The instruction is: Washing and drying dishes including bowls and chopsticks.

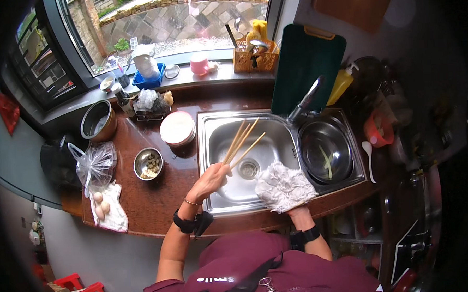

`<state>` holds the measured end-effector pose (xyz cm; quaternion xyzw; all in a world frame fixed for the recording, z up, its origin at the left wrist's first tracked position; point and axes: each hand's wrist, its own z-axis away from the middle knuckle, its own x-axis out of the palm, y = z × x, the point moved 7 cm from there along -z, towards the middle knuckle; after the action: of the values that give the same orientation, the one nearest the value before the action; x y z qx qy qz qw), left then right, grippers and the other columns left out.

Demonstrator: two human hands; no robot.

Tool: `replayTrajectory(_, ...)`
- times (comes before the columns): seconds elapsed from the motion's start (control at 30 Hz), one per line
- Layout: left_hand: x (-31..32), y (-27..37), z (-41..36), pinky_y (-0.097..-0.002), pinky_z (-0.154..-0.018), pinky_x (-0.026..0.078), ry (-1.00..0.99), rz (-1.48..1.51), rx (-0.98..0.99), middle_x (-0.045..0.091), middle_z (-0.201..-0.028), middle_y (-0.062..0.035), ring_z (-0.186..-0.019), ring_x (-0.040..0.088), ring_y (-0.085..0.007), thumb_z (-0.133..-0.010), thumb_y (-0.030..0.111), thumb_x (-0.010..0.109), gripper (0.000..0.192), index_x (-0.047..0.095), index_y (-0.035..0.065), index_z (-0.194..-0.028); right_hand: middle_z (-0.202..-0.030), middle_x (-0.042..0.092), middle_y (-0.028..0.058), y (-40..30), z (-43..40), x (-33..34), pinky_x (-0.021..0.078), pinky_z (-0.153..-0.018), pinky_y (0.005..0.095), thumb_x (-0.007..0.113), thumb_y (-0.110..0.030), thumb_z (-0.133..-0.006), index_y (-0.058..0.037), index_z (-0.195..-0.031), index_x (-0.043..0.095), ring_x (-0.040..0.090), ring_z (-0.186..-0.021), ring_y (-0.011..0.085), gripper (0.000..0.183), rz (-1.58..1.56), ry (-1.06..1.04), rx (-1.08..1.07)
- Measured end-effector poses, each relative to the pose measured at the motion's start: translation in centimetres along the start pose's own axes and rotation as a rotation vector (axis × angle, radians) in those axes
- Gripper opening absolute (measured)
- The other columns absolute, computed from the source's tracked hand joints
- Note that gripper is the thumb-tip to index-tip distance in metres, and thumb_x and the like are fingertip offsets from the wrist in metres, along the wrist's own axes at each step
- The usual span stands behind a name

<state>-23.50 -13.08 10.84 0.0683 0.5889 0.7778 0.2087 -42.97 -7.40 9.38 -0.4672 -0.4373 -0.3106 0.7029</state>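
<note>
Several wooden chopsticks (pixel 241 143) fan out from my left hand (pixel 212 181), which grips their lower ends over the stainless steel sink (pixel 270 134). A crumpled white cloth (pixel 286 186) covers most of my right hand (pixel 299 213) at the sink's front edge; the fingers are hidden under it. Below the chopsticks shows the sink drain (pixel 248 169). In the smaller right basin sits a steel bowl (pixel 310 154) with pale green strips (pixel 325 161) in it. The faucet (pixel 306 98) rises behind, between the two basins.
Left on the brown counter (pixel 188 179) are a small metal bowl of food (pixel 148 164), a round lidded container (pixel 177 128), a pot (pixel 98 121), a plastic bag (pixel 97 163) and eggs (pixel 100 205) on a cloth. A green cutting board (pixel 309 66) leans behind the faucet. A white spoon (pixel 369 161) lies right.
</note>
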Motion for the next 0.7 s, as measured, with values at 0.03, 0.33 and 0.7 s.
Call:
replayTrajectory(0.03, 0.7, 0.1, 0.8, -0.0258, -0.039, 0.031, 0.002, -0.004, -0.014, 0.040, -0.053, 0.0003, -0.045, 0.036, -0.0087, -0.085, 0.025, 0.039, 0.032, 0.055, -0.0014, -0.076, -0.121, 0.047, 0.0107, 0.0, 0.0, 0.3, 0.0365, -0.096, 0.0379, 0.031, -0.027, -0.091, -0.0041, -0.123, 0.036, 0.045, -0.111, 0.0241, 0.040, 0.066, 0.043, -0.003)
replayTrajectory(0.33, 11.8, -1.4, 3.3, -0.0326, -0.083, 0.040, 0.117, -0.246, 0.219, 0.047, -0.112, -0.0125, -0.098, 0.047, -0.0221, -0.088, 0.010, 0.036, 0.028, 0.042, -0.0006, -0.113, -0.086, 0.060, 0.0100, 3.2, -3.1, -0.7, 0.0538, -0.062, 0.0270, 0.045, -0.007, -0.086, 0.0040, -0.095, 0.053, 0.062, -0.072, 0.0169, 0.016, 0.157, 0.203, -0.181)
replayTrajectory(0.7, 15.0, -0.2, 7.9, -0.0405, -0.058, 0.039, 0.411, -0.353, -0.009, 0.048, -0.070, -0.0257, -0.063, 0.047, -0.0415, -0.089, 0.018, 0.039, 0.022, 0.045, -0.0022, -0.097, -0.083, 0.060, 0.0107, 0.1, -4.3, -2.6, 0.0547, -0.062, 0.0320, 0.047, -0.011, -0.086, 0.0015, -0.097, 0.052, 0.062, -0.070, 0.0203, 0.018, 0.096, 0.169, -0.158)
